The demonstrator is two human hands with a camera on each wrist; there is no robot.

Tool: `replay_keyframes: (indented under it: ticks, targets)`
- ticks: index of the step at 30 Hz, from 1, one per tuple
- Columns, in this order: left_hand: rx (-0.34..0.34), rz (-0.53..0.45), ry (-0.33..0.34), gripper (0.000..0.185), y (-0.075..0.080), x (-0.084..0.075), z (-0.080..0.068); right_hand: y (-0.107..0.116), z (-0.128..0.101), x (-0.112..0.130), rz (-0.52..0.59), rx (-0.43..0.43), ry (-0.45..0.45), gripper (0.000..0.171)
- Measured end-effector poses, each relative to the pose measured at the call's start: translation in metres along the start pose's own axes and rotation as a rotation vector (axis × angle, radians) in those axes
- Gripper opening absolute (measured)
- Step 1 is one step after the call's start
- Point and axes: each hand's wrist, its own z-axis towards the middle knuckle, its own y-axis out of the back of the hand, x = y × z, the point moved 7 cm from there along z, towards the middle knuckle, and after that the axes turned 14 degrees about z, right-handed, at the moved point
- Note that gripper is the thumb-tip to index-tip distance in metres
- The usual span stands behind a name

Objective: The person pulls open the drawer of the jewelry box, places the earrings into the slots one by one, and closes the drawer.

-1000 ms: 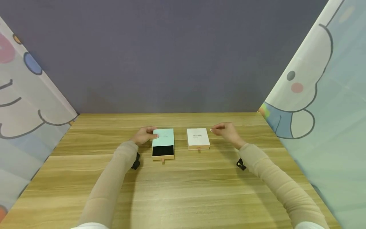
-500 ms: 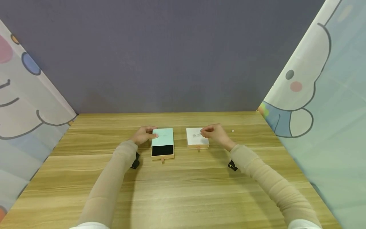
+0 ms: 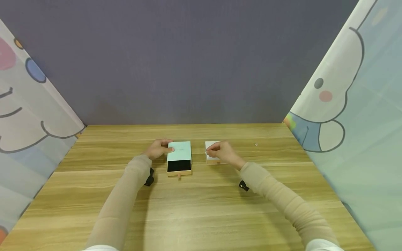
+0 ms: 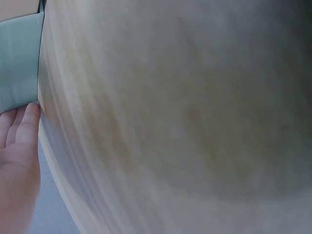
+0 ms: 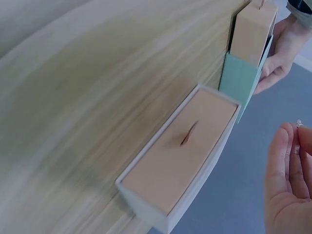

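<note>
My left hand point(image 3: 156, 149) grips the mint-green jewelry box point(image 3: 179, 150) at its left side, thumb on top and fingers along the far left corner. Its drawer point(image 3: 179, 166) is partly pulled out toward me and shows a black lining. Between thumb and fingertips my right hand point(image 3: 222, 152) pinches a tiny sparkly earring point(image 5: 299, 123). That hand is above the white jewelry box point(image 3: 212, 143), partly covering it; the white box's drawer front point(image 5: 180, 146), with a small pull tab, sits flush. A second tiny pale piece point(image 3: 256, 144) lies on the table at the right.
The wood-grain table point(image 3: 201, 209) spreads under everything. A dark grey panel point(image 3: 188, 62) rises at its back edge. Cartoon-printed cloths hang along the left point(image 3: 34, 104) and right point(image 3: 333, 90) sides. Black wrist straps sit below both wrists.
My right hand has moved left with the earring, from beside the white box to over it, uncovering the small piece on the table. The left hand and mint box have stayed put.
</note>
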Motion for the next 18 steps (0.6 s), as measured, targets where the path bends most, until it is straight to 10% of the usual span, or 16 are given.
replay_keyframes:
  ticks: [18]
  targets:
    - [-0.011,-0.024,-0.091,0.063,0.002,-0.004,-0.002,-0.043,0.009,0.009,-0.024,0.067,0.122,0.017]
